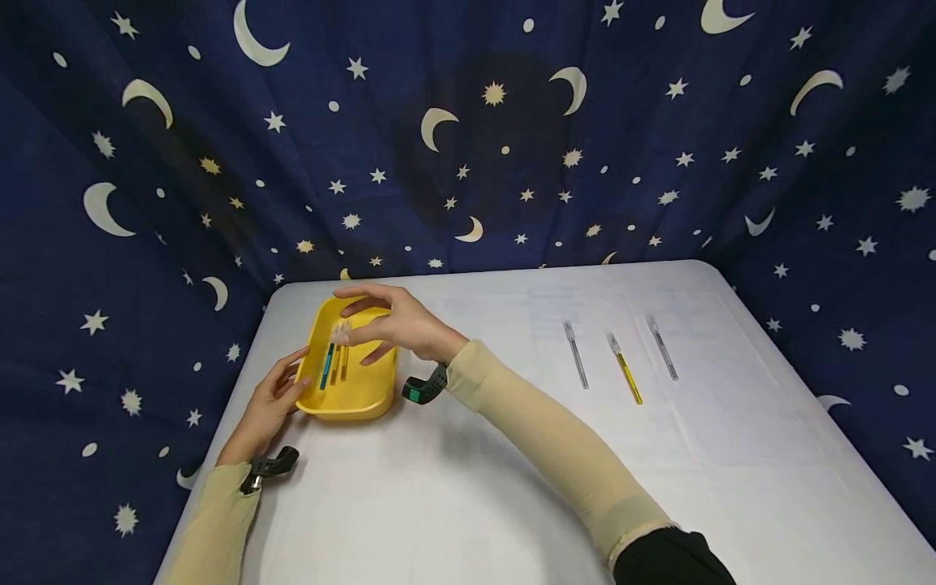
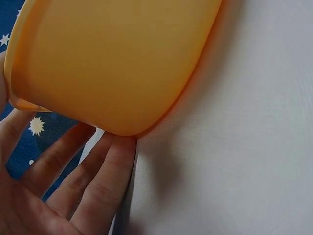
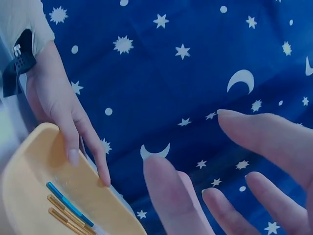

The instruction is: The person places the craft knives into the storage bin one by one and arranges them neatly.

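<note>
My left hand (image 1: 265, 410) grips the left side of a yellow tray (image 1: 369, 396), thumb over the rim and fingers outside it. In the left wrist view, the fingers of the left hand (image 2: 93, 191) touch the outside of the tray (image 2: 122, 63). Inside the tray lie a blue pen (image 1: 326, 367) and two gold pens (image 3: 66, 226), side by side. Above them hovers my right hand (image 1: 400, 325), fingers spread and bent, holding nothing visible. The right wrist view shows its fingers (image 3: 274, 139) apart, and the pens' upper ends are partly out of frame there.
On the white table (image 1: 453, 504), to the right, lie a grey capped pen (image 1: 578, 357), a yellow capped pen (image 1: 628, 375) and another grey capped pen (image 1: 664, 351), spaced apart. A dark blue curtain (image 1: 497, 162) with moons and stars surrounds the table's back and sides.
</note>
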The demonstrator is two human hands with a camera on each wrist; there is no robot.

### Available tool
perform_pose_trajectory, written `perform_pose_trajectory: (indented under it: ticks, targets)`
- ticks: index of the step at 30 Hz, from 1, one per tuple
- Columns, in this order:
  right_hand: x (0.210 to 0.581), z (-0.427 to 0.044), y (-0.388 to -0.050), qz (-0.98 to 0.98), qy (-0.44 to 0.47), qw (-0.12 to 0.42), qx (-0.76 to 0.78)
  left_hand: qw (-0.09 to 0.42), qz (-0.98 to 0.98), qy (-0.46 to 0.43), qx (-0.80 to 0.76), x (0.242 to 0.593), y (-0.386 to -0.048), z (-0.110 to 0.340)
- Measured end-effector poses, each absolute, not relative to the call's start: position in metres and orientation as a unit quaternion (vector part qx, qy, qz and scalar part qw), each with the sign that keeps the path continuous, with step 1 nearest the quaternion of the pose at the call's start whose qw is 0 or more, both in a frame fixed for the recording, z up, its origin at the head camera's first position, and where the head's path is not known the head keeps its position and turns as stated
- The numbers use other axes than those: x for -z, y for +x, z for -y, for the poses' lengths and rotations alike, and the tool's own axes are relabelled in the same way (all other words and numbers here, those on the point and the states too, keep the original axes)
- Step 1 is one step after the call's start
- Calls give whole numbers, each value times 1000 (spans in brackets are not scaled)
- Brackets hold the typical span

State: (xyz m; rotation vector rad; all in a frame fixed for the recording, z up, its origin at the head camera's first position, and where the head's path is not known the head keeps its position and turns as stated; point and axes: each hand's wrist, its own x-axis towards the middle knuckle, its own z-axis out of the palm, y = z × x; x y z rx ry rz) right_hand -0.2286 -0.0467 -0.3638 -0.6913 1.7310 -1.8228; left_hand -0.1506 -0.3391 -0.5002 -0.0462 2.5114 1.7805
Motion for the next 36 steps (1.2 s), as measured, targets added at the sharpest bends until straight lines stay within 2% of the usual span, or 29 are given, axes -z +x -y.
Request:
perform_pose_trajectory:
  ticks: [13,26,36]
  targets:
    - [357,2,-192,-625,-277,266,680,35,-817,-17,-575,501,-150,341]
    - [364,-36,-180,-645,-293,254,659,34,-822,-15,-568,499,-147,344]
    - [366,-77,-165,-678,-309,216,632,37,-819,-16,-572,499,-149,340]
